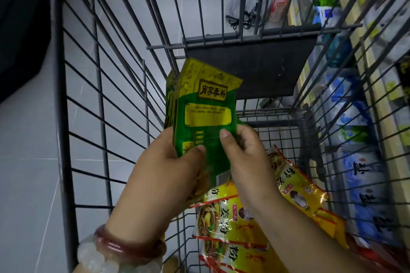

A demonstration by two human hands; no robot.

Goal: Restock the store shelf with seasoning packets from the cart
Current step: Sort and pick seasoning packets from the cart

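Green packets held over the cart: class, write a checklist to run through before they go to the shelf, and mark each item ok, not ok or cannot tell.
1. Left hand grips the green packets near their lower end: ok.
2. Right hand pinches the same stack, thumb on the front: ok.
3. Stack lifted above the yellow packets lying in the cart: ok.
4. Stack squared up: not ok, the back packets fan out to the left.
5. How many packets are held: cannot tell.
6. Free slot on the shelf: cannot tell.
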